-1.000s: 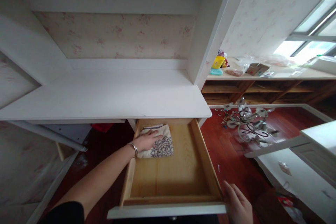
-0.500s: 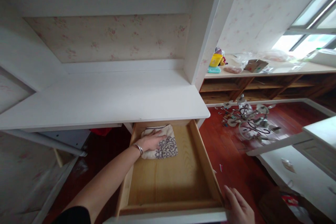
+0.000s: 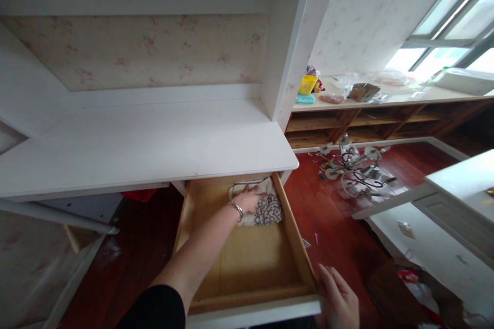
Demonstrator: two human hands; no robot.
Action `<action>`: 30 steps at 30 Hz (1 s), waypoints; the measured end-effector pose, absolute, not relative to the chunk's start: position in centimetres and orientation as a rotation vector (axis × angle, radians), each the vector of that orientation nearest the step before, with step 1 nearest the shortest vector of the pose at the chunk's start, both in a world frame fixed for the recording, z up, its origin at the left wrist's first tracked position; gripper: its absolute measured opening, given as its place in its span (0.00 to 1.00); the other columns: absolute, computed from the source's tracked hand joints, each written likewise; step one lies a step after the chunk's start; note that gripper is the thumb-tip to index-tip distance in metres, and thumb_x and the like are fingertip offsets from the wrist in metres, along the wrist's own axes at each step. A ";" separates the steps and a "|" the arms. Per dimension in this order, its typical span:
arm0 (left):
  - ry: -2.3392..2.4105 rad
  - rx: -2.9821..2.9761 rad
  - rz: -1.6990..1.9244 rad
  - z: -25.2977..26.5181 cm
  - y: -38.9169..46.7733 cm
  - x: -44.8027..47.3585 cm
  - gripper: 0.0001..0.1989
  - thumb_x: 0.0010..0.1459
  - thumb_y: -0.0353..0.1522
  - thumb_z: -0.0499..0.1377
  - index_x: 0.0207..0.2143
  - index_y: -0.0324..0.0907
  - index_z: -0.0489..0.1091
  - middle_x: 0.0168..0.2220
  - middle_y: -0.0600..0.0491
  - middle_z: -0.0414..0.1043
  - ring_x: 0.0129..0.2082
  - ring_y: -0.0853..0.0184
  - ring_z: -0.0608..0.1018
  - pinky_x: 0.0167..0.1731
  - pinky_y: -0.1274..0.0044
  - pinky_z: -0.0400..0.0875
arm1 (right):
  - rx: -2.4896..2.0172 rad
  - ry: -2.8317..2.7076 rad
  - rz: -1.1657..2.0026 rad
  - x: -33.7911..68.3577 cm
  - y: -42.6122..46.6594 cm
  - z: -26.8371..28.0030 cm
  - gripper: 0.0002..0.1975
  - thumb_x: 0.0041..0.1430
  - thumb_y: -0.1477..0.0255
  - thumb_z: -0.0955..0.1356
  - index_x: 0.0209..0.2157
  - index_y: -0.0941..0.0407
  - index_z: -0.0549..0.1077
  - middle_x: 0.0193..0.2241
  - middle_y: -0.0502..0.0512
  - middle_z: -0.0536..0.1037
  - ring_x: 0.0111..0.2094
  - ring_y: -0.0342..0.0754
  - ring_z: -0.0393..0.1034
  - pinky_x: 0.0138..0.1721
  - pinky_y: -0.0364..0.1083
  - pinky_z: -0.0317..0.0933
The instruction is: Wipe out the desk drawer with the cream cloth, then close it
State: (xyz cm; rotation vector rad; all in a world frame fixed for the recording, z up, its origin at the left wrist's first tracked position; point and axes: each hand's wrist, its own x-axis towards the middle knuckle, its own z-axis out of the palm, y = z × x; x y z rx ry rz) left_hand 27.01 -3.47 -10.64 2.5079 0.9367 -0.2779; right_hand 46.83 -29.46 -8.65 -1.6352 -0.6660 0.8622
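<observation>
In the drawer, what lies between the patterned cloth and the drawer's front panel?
Nothing: in the head view, only the bare wooden drawer bottom runs from the cloth to the front panel.

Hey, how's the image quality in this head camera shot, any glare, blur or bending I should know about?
Head view: the window at upper right is blown out white; wide-angle bending slants the white desk upright; the open wooden drawer is evenly lit, its back in soft shadow under the white desk top; the left hand on the patterned cloth is fairly sharp, the right hand slightly soft.
</observation>
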 end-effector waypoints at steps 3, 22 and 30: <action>1.042 2.514 -0.303 -9.6 -4.8 26.5 0.39 0.55 0.38 0.62 0.67 0.49 0.52 0.67 0.40 0.48 0.63 0.45 0.60 0.59 0.55 0.57 | -1.654 -0.682 0.846 46.7 -29.5 -8.6 0.24 0.49 0.52 0.72 0.18 0.56 0.65 0.20 0.45 0.59 0.23 0.41 0.53 0.21 0.39 0.52; 1.097 2.488 -0.324 -9.8 -19.3 24.5 0.39 0.57 0.42 0.61 0.67 0.57 0.48 0.67 0.43 0.47 0.63 0.38 0.56 0.47 0.52 0.70 | -1.676 -0.654 0.849 46.2 -29.4 -6.7 0.24 0.44 0.51 0.73 0.17 0.56 0.66 0.17 0.44 0.60 0.22 0.40 0.52 0.22 0.40 0.52; 1.256 2.398 -0.464 -9.4 -20.7 15.1 0.41 0.57 0.32 0.59 0.68 0.60 0.44 0.70 0.46 0.42 0.66 0.38 0.50 0.49 0.53 0.70 | -1.692 -0.639 0.857 45.9 -29.3 -6.3 0.25 0.42 0.51 0.74 0.17 0.56 0.64 0.18 0.44 0.59 0.21 0.40 0.52 0.20 0.40 0.51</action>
